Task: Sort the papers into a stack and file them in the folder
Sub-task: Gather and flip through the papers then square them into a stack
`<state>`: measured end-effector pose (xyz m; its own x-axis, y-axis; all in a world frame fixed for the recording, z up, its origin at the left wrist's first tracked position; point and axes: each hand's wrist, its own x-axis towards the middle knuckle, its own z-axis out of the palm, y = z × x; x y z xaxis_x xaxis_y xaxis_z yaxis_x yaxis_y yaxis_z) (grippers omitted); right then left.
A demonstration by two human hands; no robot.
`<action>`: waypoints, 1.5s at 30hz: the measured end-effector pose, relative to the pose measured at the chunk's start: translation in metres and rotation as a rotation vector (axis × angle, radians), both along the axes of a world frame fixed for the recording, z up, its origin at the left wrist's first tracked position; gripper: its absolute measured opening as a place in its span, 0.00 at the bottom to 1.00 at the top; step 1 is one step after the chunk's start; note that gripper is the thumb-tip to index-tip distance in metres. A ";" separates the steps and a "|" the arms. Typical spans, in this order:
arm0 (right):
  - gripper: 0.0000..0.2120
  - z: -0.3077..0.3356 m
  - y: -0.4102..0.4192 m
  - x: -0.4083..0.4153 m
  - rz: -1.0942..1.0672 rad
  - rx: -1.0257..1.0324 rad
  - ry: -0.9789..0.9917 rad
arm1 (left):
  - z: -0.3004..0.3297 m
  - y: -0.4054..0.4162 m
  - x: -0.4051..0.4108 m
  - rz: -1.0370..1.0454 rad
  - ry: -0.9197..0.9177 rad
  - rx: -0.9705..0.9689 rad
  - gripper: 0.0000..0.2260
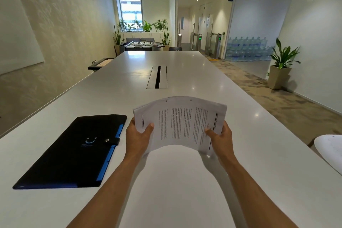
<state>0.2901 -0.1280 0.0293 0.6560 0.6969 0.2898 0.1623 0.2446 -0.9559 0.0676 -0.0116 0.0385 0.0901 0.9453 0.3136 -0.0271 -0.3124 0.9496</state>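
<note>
A stack of printed papers is held above the white table, bowed upward in the middle, text running sideways. My left hand grips its left edge and my right hand grips its right edge, thumbs on top. A black folder with blue edge tabs and a snap strap lies flat and closed on the table, to the left of my left hand.
A cable hatch is set into the table's middle, beyond the papers. A white chair back shows at the right edge. A potted plant stands on the floor at the right.
</note>
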 end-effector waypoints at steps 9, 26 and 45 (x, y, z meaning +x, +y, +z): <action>0.17 0.015 -0.005 0.003 -0.008 0.008 -0.054 | 0.009 0.003 -0.005 -0.014 -0.005 -0.018 0.09; 0.21 0.017 0.006 -0.042 0.163 0.239 0.800 | 0.002 -0.034 0.030 -0.165 -0.529 -0.388 0.20; 0.17 0.061 0.003 -0.020 0.296 0.042 -0.107 | 0.045 0.010 -0.013 -0.339 -0.031 -0.071 0.41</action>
<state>0.2700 -0.1254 0.0908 0.3906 0.8389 0.3789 0.1777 0.3352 -0.9252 0.0543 -0.0019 0.0830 0.3938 0.8830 0.2555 -0.1471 -0.2138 0.9657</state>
